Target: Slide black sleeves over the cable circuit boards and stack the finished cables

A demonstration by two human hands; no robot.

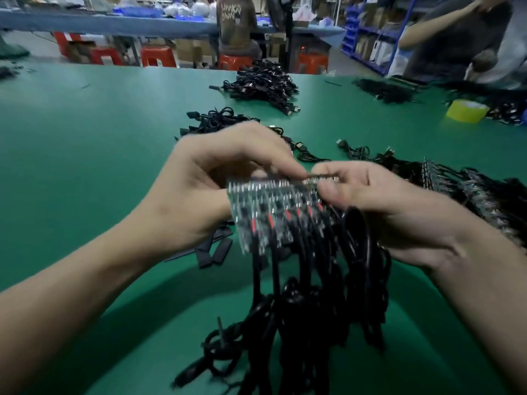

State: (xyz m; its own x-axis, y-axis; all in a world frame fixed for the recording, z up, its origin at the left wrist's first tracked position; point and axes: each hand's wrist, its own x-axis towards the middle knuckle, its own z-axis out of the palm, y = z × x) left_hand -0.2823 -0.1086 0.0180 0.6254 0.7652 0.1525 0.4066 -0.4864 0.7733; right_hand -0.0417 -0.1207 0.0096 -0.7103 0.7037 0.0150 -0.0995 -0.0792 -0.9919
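Left hand [205, 181], right hand [379, 201] around boards [265, 215]

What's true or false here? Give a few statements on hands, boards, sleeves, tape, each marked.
1. The left hand and right hand both grip a row of circuit boards with black cables hanging below. True.
2. The loose black sleeves lie right of the right hand. False: they lie on the green table near the left wrist.
3. The tape roll is red. False: it is yellow.
4. Cable piles lie beyond the hands. True.
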